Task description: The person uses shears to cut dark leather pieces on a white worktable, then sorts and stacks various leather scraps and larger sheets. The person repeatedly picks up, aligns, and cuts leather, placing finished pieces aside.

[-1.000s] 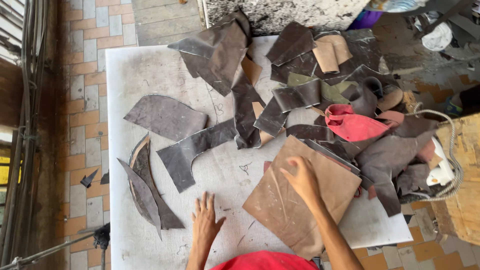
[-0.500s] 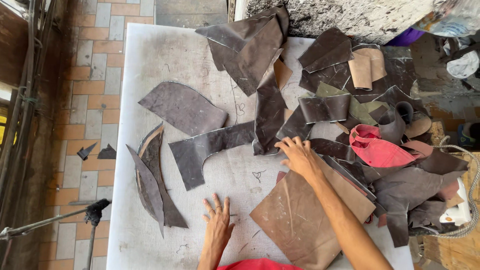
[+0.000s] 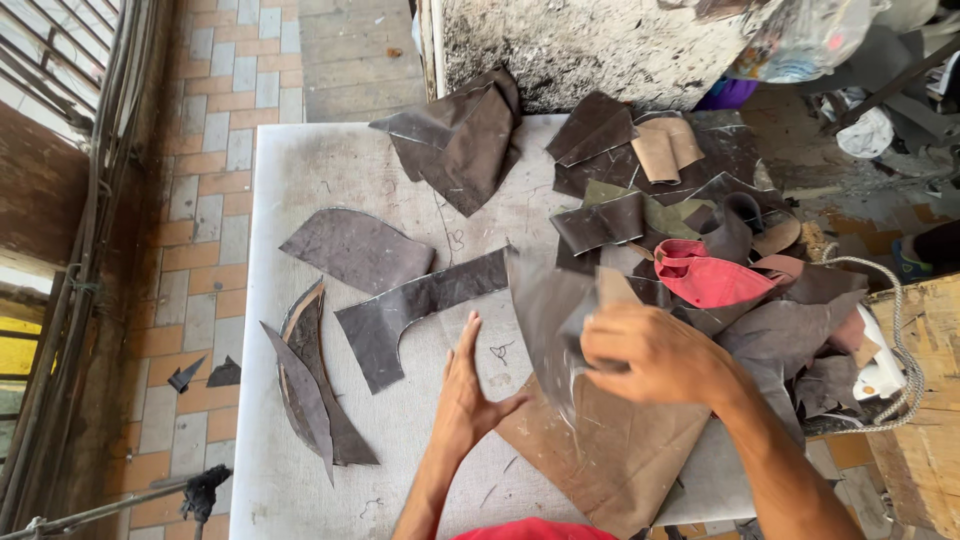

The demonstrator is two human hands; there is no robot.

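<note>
My right hand (image 3: 655, 352) grips a dark grey leather piece (image 3: 545, 310) and holds it lifted above a big tan-brown leather sheet (image 3: 610, 450). My left hand (image 3: 468, 385) rests open on the white table (image 3: 300, 160), fingers together, just left of that sheet. A long dark L-shaped leather cut (image 3: 410, 305) lies beside my left hand. A rounded dark cut piece (image 3: 355, 248) and curved strips (image 3: 315, 385) lie further left.
A heap of dark, tan and olive leather scraps (image 3: 650, 190) with a red piece (image 3: 710, 280) fills the table's right side. A folded dark hide (image 3: 460, 140) lies at the far edge. A wooden crate (image 3: 925, 390) with rope stands right; brick floor (image 3: 200, 200) left.
My right hand has picked up a dark grey leather piece from the pile and lifted it over the tan sheet. My left hand has shifted slightly up the table.
</note>
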